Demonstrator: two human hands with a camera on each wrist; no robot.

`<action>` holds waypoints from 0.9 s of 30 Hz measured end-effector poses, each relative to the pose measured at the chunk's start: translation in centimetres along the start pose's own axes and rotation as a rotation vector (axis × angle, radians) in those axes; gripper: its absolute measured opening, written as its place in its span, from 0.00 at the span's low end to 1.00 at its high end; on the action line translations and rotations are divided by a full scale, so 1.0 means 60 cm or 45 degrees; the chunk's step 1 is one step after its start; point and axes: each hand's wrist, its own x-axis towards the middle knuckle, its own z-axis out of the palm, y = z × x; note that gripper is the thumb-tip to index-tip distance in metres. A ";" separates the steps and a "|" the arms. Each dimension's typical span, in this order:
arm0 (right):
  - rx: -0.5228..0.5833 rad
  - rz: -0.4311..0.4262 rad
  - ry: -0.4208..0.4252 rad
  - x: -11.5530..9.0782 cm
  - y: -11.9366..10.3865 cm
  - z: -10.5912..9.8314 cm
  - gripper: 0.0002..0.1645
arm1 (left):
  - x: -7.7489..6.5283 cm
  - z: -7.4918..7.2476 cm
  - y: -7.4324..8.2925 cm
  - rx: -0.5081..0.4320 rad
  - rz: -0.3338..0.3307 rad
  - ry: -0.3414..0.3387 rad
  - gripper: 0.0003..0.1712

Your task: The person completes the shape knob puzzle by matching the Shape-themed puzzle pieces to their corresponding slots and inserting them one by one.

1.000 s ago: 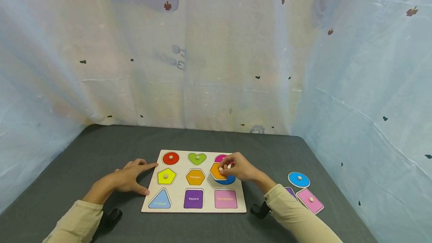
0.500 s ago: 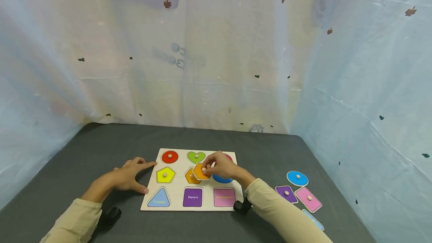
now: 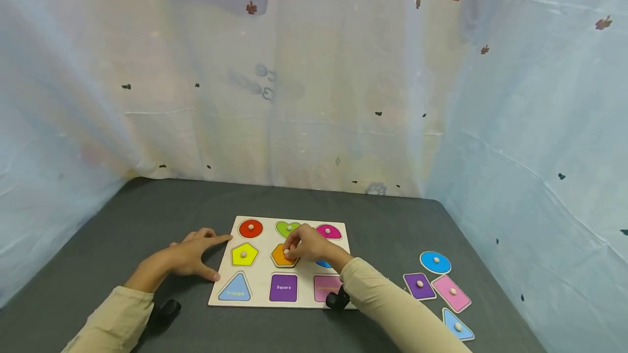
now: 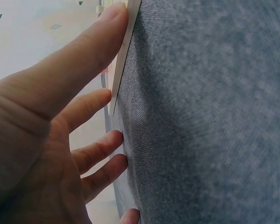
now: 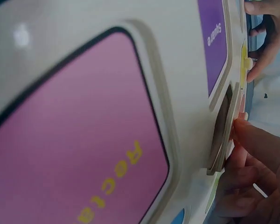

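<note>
A wooden shape puzzle board (image 3: 264, 268) lies on the dark cloth. My right hand (image 3: 312, 245) pinches the small knob of an orange hexagon puzzle piece (image 3: 280, 258) over the middle recess. In the right wrist view the hexagon's edge sits slightly tilted at the recess rim, with a dark gap beneath one side. My left hand (image 3: 188, 256) has its fingers spread, with thumb and forefinger touching the board's left edge. Seated in the board are a red circle (image 3: 246, 232), a yellow pentagon (image 3: 237, 258), a green heart (image 3: 282, 227) and a magenta semicircle (image 3: 335, 231).
To the right lie loose knobbed pieces: a blue oval (image 3: 429, 260), a purple square (image 3: 414, 283), a pink rectangle (image 3: 450, 290) and a blue triangle (image 3: 451, 323). The board's triangle recess (image 3: 235, 286) and square recess (image 3: 283, 294) show printed labels. Pale curtains (image 3: 314, 70) surround the table.
My right hand has carried the orange hexagon leftward from above the blue oval area and lowered it onto the hexagon recess. My left hand stays at the board's edge.
</note>
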 end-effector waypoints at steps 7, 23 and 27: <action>0.001 0.021 0.005 -0.002 0.002 0.001 0.02 | 0.000 0.000 0.003 0.005 0.000 -0.002 0.57; -0.012 0.043 -0.018 -0.004 0.003 0.005 0.04 | -0.001 0.001 0.002 -0.004 -0.009 -0.001 0.57; -0.010 0.053 -0.031 -0.008 0.001 0.003 0.06 | 0.002 0.003 0.000 0.003 -0.015 -0.003 0.58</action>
